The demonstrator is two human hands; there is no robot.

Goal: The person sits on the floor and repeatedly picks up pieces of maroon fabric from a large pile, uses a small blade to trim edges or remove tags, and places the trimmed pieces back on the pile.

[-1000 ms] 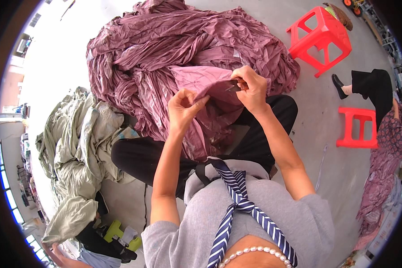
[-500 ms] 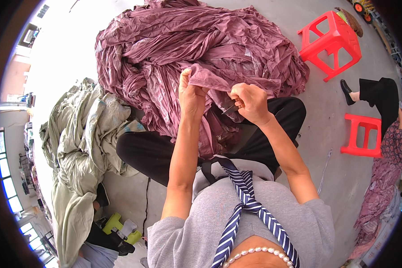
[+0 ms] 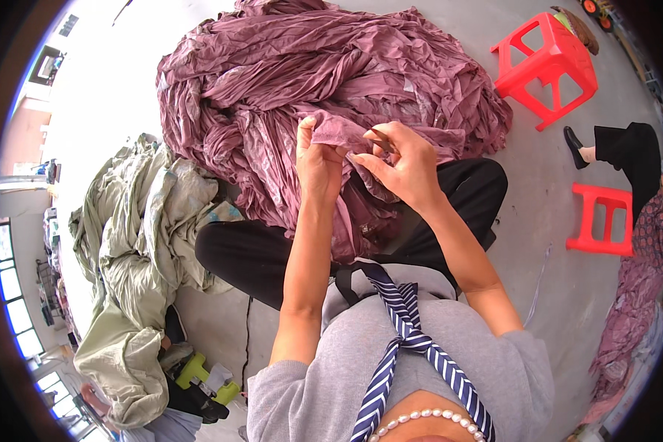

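Observation:
A big heap of crumpled mauve fabric (image 3: 324, 81) lies on the grey floor and drapes down over my lap. My left hand (image 3: 318, 158) pinches a raised fold of this fabric, thumb on top. Right beside it, my right hand (image 3: 401, 163) grips the same fold and holds a small dark tool (image 3: 379, 138) between thumb and fingers, its tip against the cloth. What kind of tool it is cannot be told. My legs in black trousers (image 3: 464, 191) are crossed under the fabric.
A pile of pale green fabric (image 3: 136, 243) lies at my left. A red plastic stool (image 3: 549, 62) stands at the far right, a second red stool (image 3: 600, 219) lower right, next to another person's leg and black shoe (image 3: 576, 147). More mauve cloth (image 3: 630, 324) hangs at the right edge.
Both hands have shifted along the mauve fold and come closer together. My left hand has risen and regripped the fabric higher; the right still holds the small tool.

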